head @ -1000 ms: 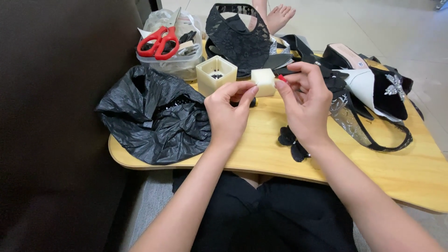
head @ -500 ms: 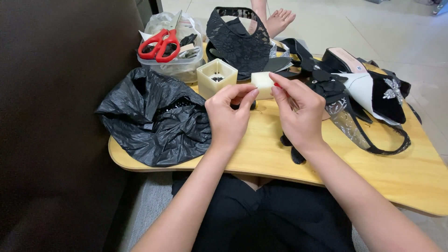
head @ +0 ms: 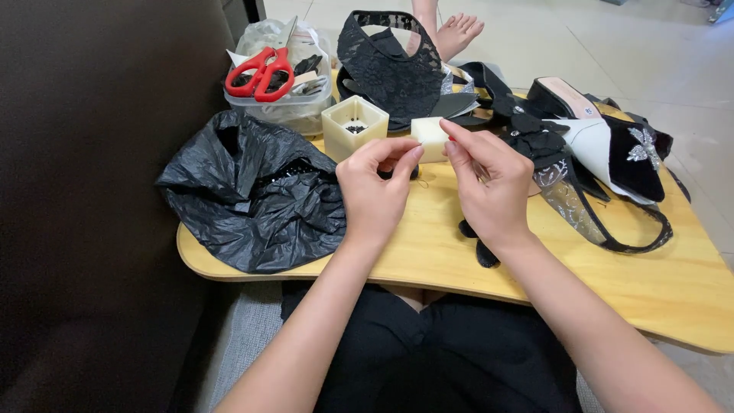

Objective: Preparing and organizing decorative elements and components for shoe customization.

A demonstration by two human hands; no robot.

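My left hand and my right hand are raised over the wooden table, their fingertips nearly meeting. Each hand has thumb and forefinger pinched, apparently on a fine thread too thin to see clearly. Just behind the fingertips sits a cream block. An open cream square box with small dark bits inside stands to its left. Small black fabric pieces lie under my right wrist.
A crumpled black plastic bag fills the table's left end. Red scissors lie on a clear tub at the back. Black lace and black-and-white shoe parts lie behind and right. Another person's foot is beyond.
Both hands have drawn closer together and slightly nearer the cream block, the fingertips now almost touching. The block and box have stayed put.
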